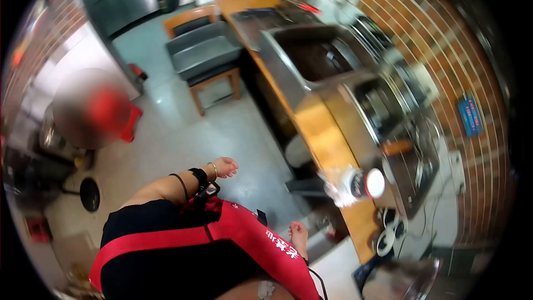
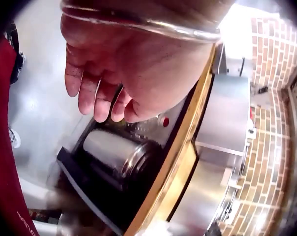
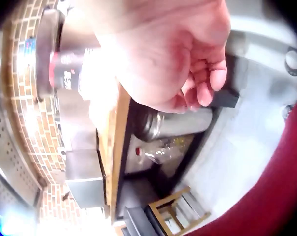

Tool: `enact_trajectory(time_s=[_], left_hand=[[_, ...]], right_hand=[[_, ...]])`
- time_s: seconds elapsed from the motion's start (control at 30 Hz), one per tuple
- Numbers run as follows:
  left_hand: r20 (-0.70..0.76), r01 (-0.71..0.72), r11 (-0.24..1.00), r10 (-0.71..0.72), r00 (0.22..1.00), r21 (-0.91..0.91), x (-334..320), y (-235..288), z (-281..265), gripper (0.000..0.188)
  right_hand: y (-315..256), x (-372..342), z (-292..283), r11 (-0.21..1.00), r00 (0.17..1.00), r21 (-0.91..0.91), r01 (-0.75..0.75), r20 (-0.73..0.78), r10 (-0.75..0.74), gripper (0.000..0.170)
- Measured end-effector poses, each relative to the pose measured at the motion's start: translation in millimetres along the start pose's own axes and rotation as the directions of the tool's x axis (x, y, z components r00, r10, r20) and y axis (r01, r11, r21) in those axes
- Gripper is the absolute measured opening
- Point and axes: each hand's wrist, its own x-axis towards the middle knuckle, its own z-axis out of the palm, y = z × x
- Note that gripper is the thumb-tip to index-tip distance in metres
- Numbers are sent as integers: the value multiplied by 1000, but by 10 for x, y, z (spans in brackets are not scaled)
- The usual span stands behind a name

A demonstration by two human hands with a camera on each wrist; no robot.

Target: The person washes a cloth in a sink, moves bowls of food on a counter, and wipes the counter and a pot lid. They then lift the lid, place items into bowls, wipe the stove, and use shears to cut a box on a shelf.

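Note:
My left hand (image 1: pixel 226 168), with a bangle at its wrist, hangs in front of my body over the grey floor. Its fingers are loosely curled and hold nothing, as the left wrist view also shows. My right hand (image 1: pixel 298 234) hangs near the wooden counter edge (image 1: pixel 327 139), fingers loosely bent around nothing. Below the counter, a steel cylinder (image 3: pixel 183 123) lies beside a clear bottle with a red cap (image 3: pixel 160 151). On the counter, nearest the right hand, stand a dark tub with a white lid (image 1: pixel 375 183) and a crumpled plastic bag (image 1: pixel 335 188).
A steel sink (image 1: pixel 277 50) is set along the counter, followed by a second basin (image 1: pixel 383 105). A grey plastic bin (image 1: pixel 202 50) sits on a wooden chair. Cups (image 1: pixel 385 241) stand by the wall. Another person (image 1: pixel 91 108) appears blurred at the left.

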Motion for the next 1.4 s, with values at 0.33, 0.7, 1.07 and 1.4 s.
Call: enact_trajectory(time_s=[0.33,0.7,1.07,1.4], left_hand=[[-390,-98,937,-43,920,-334,-758,-1311,-3061,18],[-633,-457,546,-184,752,-702,-1345,-1639,-4935,12],[-709,-583,414,-293,641,-698,-716,-1249,-7413,11],[-640,-537,353,-490,592,-766,-302,-1747,-8985,10]], right_hand=[[-607,1152,2664,917,974,-398,35,221,59,11],[-1702,1841,5535,760,719,-593,266,647,253,15],[-4081,2836,9245,681,549,-350,643,831,-90,13],[-5616,2844,12145,443,157,-80,893,978,-140,18]])
